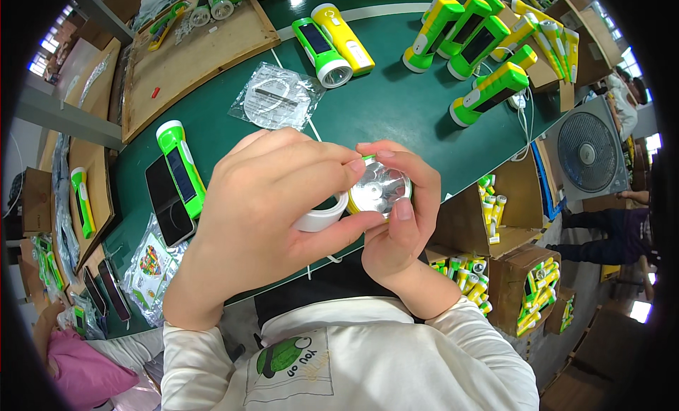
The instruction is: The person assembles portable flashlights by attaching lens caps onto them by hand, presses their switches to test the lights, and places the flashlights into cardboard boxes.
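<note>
In front of my chest, my right hand (407, 213) is curled round a flashlight whose silver reflector (380, 190) faces up. A yellow-green rim edges the reflector; the rest of that flashlight is hidden. My left hand (262, 192) closes on a white ring (322, 217) right beside the reflector, and its fingertips touch the reflector's rim. Beyond my hands lies a clear plastic bag (276, 96) with printing on it. To the left, a green-and-white flashlight (182, 167) rests against a black phone (167, 199).
A green flashlight (322, 52) and a yellow one (342, 38) lie at the table's far side. Several green flashlights (475, 47) stand at the far right, near a white cable (525, 125). Cartons of flashlights (541, 287) and a fan (587, 148) are off the right edge.
</note>
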The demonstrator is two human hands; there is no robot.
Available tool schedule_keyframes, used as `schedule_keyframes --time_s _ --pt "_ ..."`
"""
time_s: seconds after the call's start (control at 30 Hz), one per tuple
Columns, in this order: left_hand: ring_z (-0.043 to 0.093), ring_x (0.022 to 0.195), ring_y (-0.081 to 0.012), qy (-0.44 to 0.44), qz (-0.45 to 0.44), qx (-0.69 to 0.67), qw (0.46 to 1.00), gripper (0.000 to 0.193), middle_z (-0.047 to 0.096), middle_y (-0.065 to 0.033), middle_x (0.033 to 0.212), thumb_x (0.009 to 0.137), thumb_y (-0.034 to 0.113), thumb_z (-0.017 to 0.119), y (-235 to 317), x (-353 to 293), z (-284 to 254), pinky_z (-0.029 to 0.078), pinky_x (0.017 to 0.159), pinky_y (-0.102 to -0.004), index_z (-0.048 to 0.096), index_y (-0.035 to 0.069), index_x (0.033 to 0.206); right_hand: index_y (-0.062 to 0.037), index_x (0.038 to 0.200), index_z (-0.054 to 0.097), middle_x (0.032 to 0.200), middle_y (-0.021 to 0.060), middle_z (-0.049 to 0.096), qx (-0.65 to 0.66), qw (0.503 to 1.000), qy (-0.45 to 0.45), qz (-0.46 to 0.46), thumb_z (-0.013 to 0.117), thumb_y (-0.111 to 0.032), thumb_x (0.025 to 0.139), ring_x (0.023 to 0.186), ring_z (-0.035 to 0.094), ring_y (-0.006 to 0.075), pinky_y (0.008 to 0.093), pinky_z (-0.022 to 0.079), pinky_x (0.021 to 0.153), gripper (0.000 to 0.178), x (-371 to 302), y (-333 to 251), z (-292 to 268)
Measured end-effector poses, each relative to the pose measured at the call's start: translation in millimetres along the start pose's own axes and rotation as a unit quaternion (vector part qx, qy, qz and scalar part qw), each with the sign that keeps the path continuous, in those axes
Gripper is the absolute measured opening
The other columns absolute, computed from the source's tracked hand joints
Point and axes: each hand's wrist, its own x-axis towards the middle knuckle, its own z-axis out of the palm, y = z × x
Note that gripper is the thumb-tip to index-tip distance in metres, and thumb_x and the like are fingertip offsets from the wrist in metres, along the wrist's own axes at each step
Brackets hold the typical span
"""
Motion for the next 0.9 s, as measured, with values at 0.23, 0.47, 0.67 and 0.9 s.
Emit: schedule_keyframes --time_s 0.23,0.47,0.67,0.9 --pt "0.06 0.069 -0.0226 -0.044 -0.003 0.034 0.998 0.033 0.068 -0.0068 0.087 0.056 0.018 0.081 3 -1 -7 0.045 0.064 -0.0295 0.065 0.005 0.082 0.0031 0.12 0.043 0.117 0.0222 0.05 -0.003 1.0 0.011 0.01 0.035 -0.033 0.091 0.105 0.053 0.0252 0.0349 0.043 0.09 0.047 -5 2 4" --pt "0.062 0.075 -0.0179 -0.061 -0.126 -0.08 0.987 0.032 0.067 -0.0081 0.086 0.06 0.009 0.081 8 -3 -13 0.05 0.068 -0.0285 0.064 0.001 0.085 0.0078 0.119 0.046 0.114 0.0207 0.052 0.076 0.996 0.015 0.039 0.037 -0.031 0.091 0.105 0.052 0.0258 0.034 0.04 0.09 0.049 -8 -6 9" --pt "0.063 0.079 -0.0133 -0.033 -0.21 -0.179 0.961 0.034 0.065 -0.0069 0.085 0.062 0.006 0.078 14 -3 -12 0.051 0.075 -0.025 0.063 -0.001 0.092 0.0028 0.129 0.029 0.114 0.0207 0.048 0.123 0.992 -0.003 0.013 0.041 -0.03 0.093 0.098 0.053 0.0213 0.0318 0.044 0.085 0.05 -3 -11 16" --pt "0.061 0.077 -0.0102 -0.047 -0.213 -0.202 0.955 0.035 0.063 -0.0043 0.08 0.06 0.005 0.078 9 0 -9 0.046 0.07 -0.0218 0.065 -0.001 0.092 0.0007 0.126 0.028 0.112 0.0199 0.048 0.128 0.991 0.01 0.026 0.04 -0.015 0.091 0.095 0.053 0.0212 0.0324 0.044 0.085 0.04 0 -11 12"
